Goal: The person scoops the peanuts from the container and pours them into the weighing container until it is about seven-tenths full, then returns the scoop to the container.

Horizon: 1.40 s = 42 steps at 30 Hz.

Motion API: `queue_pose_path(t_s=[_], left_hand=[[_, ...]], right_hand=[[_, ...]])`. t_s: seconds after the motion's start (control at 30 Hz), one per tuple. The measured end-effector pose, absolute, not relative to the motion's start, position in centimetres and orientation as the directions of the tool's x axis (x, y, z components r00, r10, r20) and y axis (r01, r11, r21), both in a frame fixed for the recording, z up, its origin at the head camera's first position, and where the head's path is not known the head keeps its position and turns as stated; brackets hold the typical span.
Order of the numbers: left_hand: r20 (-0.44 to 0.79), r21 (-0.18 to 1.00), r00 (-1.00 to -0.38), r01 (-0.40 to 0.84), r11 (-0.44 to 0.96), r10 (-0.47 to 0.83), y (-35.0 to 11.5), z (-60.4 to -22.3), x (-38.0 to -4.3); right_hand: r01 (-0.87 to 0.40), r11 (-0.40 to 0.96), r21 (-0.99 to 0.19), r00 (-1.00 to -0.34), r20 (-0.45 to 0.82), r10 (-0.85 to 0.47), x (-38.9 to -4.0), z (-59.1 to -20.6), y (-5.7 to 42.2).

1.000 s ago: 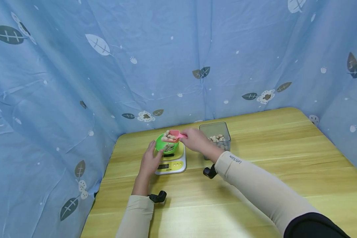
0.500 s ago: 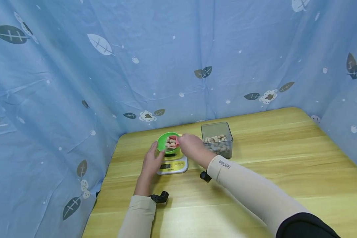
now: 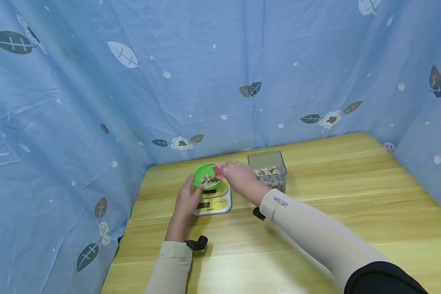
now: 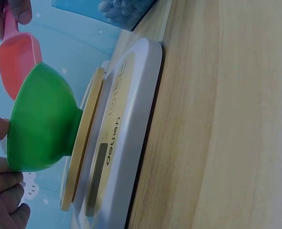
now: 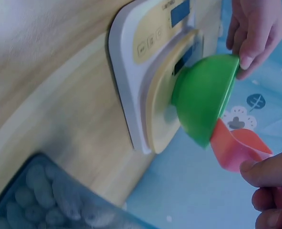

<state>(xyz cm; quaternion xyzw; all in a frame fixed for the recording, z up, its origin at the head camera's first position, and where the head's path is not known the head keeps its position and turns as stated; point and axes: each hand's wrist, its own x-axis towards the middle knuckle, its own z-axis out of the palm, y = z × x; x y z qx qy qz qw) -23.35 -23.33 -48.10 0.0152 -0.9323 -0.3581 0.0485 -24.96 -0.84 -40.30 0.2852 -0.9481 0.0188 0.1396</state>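
Note:
A green bowl point(image 3: 200, 175) stands on the yellow platform of a white kitchen scale point(image 3: 226, 206), with unshelled peanuts point(image 3: 208, 179) inside. My left hand point(image 3: 185, 200) holds the bowl's left side, thumb and fingers at the rim in the left wrist view. On the opposite side, my right hand point(image 3: 242, 177) grips the handle of a pink scoop point(image 4: 18, 62). The scoop is tilted at the bowl's right rim, and no peanuts show in its visible hollow. Part of the scoop's handle is hidden by the right hand's fingers.
A clear grey plastic container point(image 3: 283, 177) of peanuts stands right of the scale, partly behind my right hand. All of it rests on a wooden table point(image 3: 334, 175). A blue patterned curtain point(image 3: 213, 81) hangs along the back and left.
The scoop has tipped over the bowl, and the peanuts it carried now lie in the bowl. My right hand dipped left, then drew back slightly right. My left hand stays at the bowl.

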Motion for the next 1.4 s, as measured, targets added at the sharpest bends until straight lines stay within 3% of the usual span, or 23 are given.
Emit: queue_pose_path(t_s=[0.23, 0.53, 0.67, 1.07, 1.4], left_hand=[[0.078, 0.673, -0.996, 0.019, 0.739, -0.046, -23.0, -48.1, -23.5], [0.147, 0.618, -0.989, 0.085, 0.782, -0.009, -22.1, -47.5, -23.8], [0.183, 0.604, -0.983, 0.131, 0.786, 0.024, -20.8, -46.6, -24.0], [0.25, 0.582, -0.954, 0.285, 0.761, 0.166, -15.4, -44.2, -24.4], [0.227, 0.59, -0.923, 0.384, 0.71, 0.311, -10.5, -44.1, -25.0]], right_hand=[[-0.531, 0.847, -0.017, -0.817, 0.273, -0.508, -25.2, -39.8, 0.7], [-0.426, 0.819, -0.383, -0.905, 0.181, -0.386, -25.8, -38.2, 3.8], [-0.38, 0.803, -0.459, -0.924, 0.163, -0.345, -26.0, -36.8, 6.5], [-0.356, 0.87, -0.342, -0.933, 0.188, -0.308, -25.7, -34.7, 14.7], [-0.374, 0.903, -0.214, -0.917, 0.229, -0.326, -25.1, -34.7, 17.5]])
